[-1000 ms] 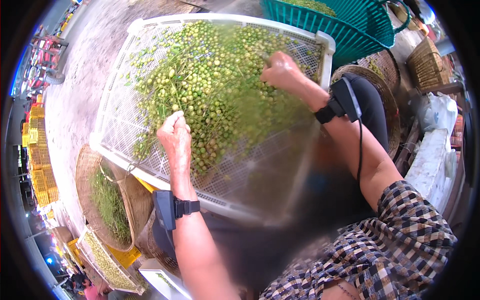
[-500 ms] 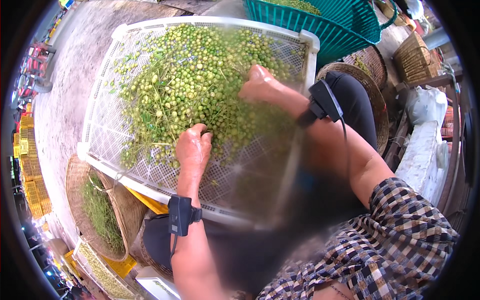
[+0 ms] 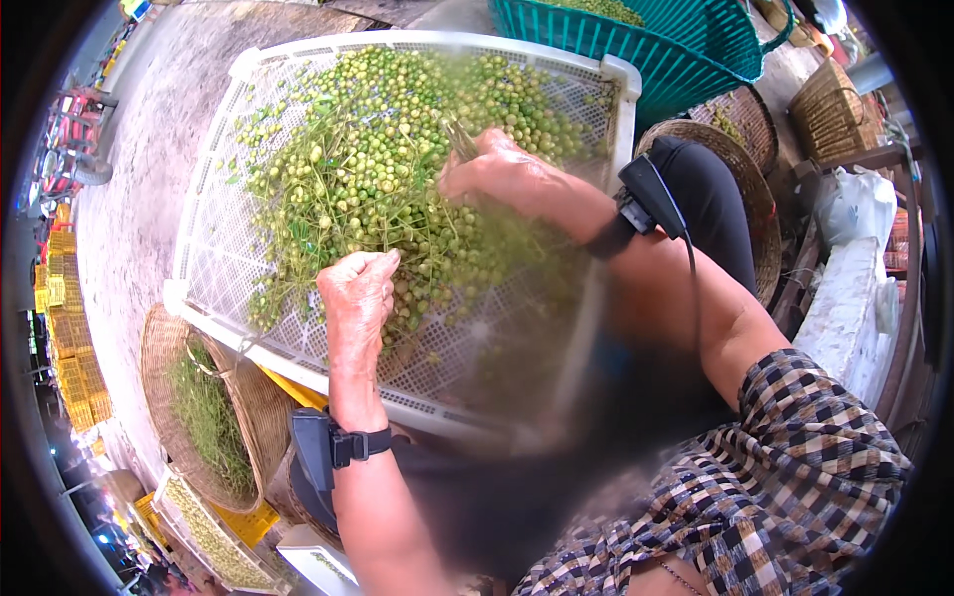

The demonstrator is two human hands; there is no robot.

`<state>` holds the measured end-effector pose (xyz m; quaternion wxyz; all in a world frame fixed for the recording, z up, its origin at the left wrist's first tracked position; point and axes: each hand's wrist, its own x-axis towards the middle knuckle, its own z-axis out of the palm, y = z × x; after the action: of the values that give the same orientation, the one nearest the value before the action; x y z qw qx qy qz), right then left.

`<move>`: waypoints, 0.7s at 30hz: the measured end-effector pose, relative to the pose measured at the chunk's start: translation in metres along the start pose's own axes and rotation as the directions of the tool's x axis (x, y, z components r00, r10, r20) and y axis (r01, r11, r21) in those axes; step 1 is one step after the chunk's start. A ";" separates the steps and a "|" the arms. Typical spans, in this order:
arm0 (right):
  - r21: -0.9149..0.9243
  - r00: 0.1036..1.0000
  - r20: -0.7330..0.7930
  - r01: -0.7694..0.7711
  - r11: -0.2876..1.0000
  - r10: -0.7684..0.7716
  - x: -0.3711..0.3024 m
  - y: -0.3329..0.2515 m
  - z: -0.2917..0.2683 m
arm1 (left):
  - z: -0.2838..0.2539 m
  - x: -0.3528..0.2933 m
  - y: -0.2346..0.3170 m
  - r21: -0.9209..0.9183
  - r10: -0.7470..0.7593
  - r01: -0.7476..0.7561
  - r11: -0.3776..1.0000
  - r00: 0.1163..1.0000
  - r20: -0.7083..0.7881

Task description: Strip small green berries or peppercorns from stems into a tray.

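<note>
The green fruits (image 3: pixel 373 154) lie heaped on the white mesh tray (image 3: pixel 224 228), thickest from its middle toward its far edge, with loose stems (image 3: pixel 298 194) tangled through the left part of the tray. The left hand (image 3: pixel 356 293) is over the tray's near part, at the close edge of the heap; its fingers are drawn together, thumb against forefinger, and I cannot tell whether anything is pinched between them. The right hand (image 3: pixel 502 177) is over the heap, right of the tray's middle, its fingers closed around a small stem bundle (image 3: pixel 461 142) that pokes up past the thumb.

Each fruit looks light, firm and smooth-skinned, likely to roll and slip under a loose hold, and probably bruises if squeezed hard. The stems look thin and springy, apt to snag on one another and on the tray's mesh. They seem best gripped by their bare lengths, with fruits pinched singly close to the stalk.
</note>
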<state>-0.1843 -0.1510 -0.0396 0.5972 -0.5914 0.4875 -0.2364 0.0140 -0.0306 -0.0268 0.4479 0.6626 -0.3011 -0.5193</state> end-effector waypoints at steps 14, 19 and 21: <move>-0.131 0.996 0.061 0.079 0.988 -0.072 -0.018 0.000 0.019 | 0.025 -0.012 -0.015 0.440 0.428 -0.502 0.745 0.865 0.262; -0.137 0.995 -0.083 -0.066 0.988 0.054 -0.005 0.016 0.028 | 0.022 -0.010 -0.036 0.721 0.291 -0.385 0.576 0.921 0.260; -0.282 0.980 -0.196 -0.100 0.954 0.045 0.019 0.031 0.013 | 0.016 -0.004 -0.045 0.743 0.282 -0.387 0.546 0.920 0.273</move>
<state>-0.1745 -0.1559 -0.0766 0.4636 -0.6294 0.5924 -0.1950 -0.0050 -0.0125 -0.0670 0.1844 0.6879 -0.6442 -0.2789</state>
